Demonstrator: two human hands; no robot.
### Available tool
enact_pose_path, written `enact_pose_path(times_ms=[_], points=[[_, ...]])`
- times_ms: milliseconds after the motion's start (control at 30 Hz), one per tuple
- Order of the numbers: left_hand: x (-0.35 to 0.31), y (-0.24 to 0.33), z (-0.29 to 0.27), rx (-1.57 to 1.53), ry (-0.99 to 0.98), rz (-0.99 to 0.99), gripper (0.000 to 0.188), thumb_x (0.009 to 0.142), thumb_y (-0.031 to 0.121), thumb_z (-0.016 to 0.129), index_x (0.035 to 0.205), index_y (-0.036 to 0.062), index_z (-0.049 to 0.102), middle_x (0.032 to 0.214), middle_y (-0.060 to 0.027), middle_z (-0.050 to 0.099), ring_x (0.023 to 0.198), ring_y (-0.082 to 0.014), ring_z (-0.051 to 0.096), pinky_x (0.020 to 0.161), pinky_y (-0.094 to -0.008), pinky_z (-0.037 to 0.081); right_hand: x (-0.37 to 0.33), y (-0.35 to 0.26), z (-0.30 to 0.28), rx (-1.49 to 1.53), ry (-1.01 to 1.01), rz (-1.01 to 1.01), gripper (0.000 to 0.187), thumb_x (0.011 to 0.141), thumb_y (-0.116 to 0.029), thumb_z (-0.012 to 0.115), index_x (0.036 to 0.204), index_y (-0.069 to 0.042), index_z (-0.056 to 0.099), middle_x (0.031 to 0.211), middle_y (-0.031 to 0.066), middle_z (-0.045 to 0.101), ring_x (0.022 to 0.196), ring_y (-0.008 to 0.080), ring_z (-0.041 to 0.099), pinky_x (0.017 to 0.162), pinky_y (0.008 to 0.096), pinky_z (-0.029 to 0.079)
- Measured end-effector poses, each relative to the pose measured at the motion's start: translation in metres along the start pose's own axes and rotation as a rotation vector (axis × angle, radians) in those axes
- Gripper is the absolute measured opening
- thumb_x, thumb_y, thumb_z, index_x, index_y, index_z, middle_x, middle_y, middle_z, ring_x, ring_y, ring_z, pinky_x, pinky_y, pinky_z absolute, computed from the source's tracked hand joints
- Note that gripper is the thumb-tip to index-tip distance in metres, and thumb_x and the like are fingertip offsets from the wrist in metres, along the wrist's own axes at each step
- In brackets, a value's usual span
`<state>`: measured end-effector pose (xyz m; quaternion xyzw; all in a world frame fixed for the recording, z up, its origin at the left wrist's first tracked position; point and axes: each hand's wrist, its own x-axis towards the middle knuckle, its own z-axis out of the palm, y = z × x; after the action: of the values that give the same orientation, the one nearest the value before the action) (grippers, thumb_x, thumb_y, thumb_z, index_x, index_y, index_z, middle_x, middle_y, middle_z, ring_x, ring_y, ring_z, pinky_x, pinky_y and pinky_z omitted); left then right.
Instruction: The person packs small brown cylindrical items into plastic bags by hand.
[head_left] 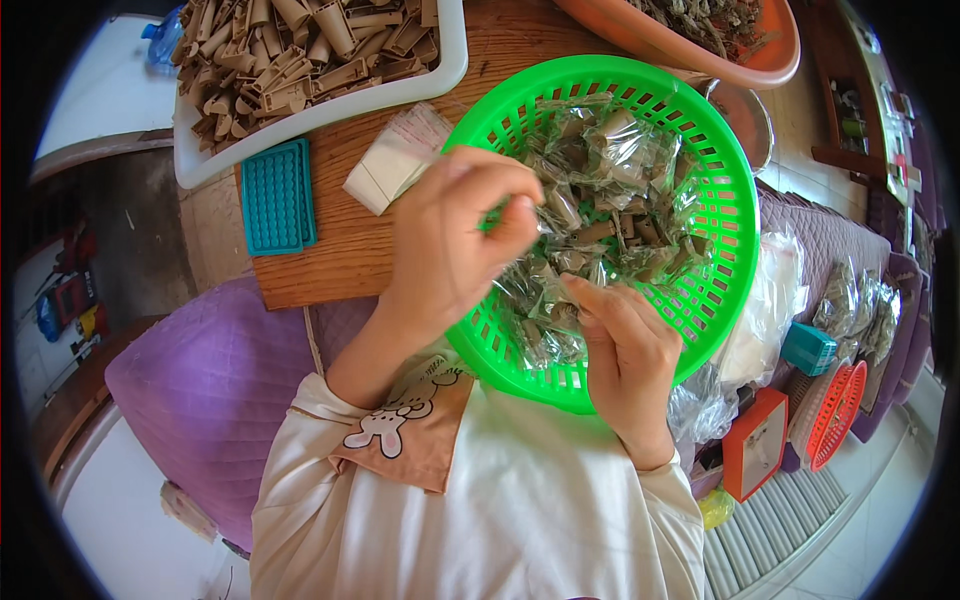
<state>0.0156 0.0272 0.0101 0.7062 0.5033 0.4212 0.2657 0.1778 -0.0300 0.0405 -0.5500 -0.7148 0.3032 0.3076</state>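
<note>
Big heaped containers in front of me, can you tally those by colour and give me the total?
Green basket: 1
White tub: 1
Orange basin: 1
Total: 3

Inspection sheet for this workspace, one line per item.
Surface: wooden table, bare wood showing at the near left corner.
Job's things: green basket of brown pieces in clear wrappers; white tub of loose brown pieces.
Clutter: teal tray and pale flat stack left of the basket; orange basin at upper right.
Left hand: fingers curled over the basket's left side; blurred, hold unclear.
Right hand: fingertips at the wrapped pieces; grip unclear.
Cables: nothing seen.
Surroundings: purple quilted cover left; clear plastic bags and red basket right.
</note>
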Motion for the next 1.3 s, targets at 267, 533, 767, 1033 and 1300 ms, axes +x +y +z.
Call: enact_pose_path(times_ms=[267, 533, 767, 1033, 1300], points=[[-0.028, 0.028, -0.002, 0.141, 0.003, 0.304, 0.023, 0.061, 0.003, 0.069, 0.082, 0.008, 0.065, 0.087, -0.0015, 0.06, 0.059, -0.0144, 0.053, 0.051, -0.0244, 0.044, 0.003, -0.008, 0.003, 0.189, 0.032, 0.256, 0.017, 0.079, 0.0, 0.055, 0.096, -0.001, 0.059, 0.074, 0.0113, 0.06, 0.063, 0.0252, 0.059, 0.055, 0.029, 0.046], [-0.027, 0.027, -0.01, 0.107, -0.124, 0.212, 0.014, 0.065, 0.005, 0.067, 0.077, 0.0076, 0.06, 0.079, -0.0017, 0.057, 0.059, -0.0159, 0.054, 0.049, -0.0267, 0.045, 0.002, -0.002, 0.006, -0.091, -0.071, -0.143, 0.028, 0.07, 0.004, 0.057, 0.098, 0.002, 0.056, 0.086, 0.0127, 0.061, 0.075, 0.0276, 0.06, 0.063, 0.0349, 0.048], [0.0, 0.0, -0.024, 0.049, 0.085, -0.049, 0.01, 0.07, 0.003, 0.061, 0.075, 0.0079, 0.055, 0.073, -0.0028, 0.056, 0.052, -0.0098, 0.051, 0.045, -0.0213, 0.041, 0.0, -0.011, -0.006, 0.033, -0.105, -0.066, 0.023, 0.071, 0.003, 0.056, 0.094, 0.001, 0.059, 0.087, 0.0137, 0.061, 0.075, 0.026, 0.059, 0.065, 0.0322, 0.047], [-0.019, 0.01, -0.018, -0.653, -0.297, -0.131, 0.013, 0.083, 0.015, 0.046, 0.08, 0.0024, 0.047, 0.069, -0.0047, 0.046, 0.055, -0.0112, 0.04, 0.052, -0.0261, 0.036, -0.006, 0.006, -0.008, 0.675, 0.018, 0.198, 0.021, 0.089, -0.011, 0.048, 0.102, -0.001, 0.06, 0.091, 0.0078, 0.062, 0.067, 0.0077, 0.05, 0.06, 0.0193, 0.038], [-0.032, 0.015, -0.001, -0.493, -0.178, -0.088, 0.016, 0.073, 0.01, 0.068, 0.081, 0.0046, 0.055, 0.064, -0.0032, 0.048, 0.053, -0.0124, 0.046, 0.046, -0.0249, 0.036, -0.014, -0.001, 0.003, 1.067, -0.018, 0.422, 0.023, 0.09, -0.015, 0.048, 0.101, 0.001, 0.058, 0.098, 0.0075, 0.061, 0.072, 0.0083, 0.053, 0.063, 0.0221, 0.042]])
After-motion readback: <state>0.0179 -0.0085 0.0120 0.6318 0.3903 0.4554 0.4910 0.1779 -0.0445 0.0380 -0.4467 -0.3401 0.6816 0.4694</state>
